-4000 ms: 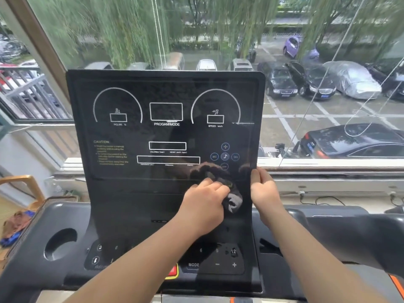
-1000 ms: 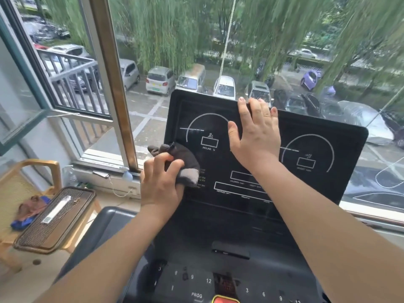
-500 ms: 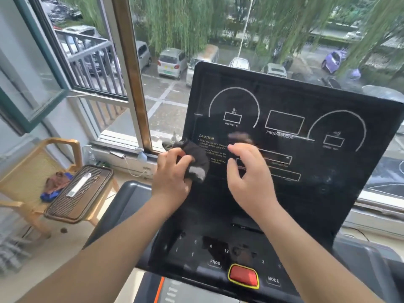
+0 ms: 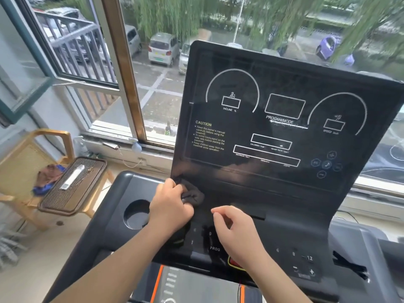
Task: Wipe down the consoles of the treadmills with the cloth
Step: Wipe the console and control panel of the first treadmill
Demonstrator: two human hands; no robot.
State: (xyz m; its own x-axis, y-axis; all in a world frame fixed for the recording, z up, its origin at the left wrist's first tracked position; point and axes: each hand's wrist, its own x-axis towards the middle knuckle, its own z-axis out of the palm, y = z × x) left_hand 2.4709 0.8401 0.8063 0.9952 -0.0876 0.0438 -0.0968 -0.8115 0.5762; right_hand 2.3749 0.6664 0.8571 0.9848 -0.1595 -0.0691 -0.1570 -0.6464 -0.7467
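Dark crumpled cloth (image 4: 192, 196), clenched in left hand (image 4: 169, 207), scrubs glossy black treadmill console (image 4: 273, 132) lower-left; right hand (image 4: 237, 228) loosely curled, empty (next: sweep rightward).

Daylight comes through a wide window (image 4: 153, 88) with a brown upright post (image 4: 124, 68); its green-framed sash (image 4: 26, 62) swings open at left. Outside, parked cars (image 4: 162, 48) sit under willow trees (image 4: 175, 16). A wooden armchair (image 4: 32, 154) stands on the pale floor (image 4: 43, 259) below the sill
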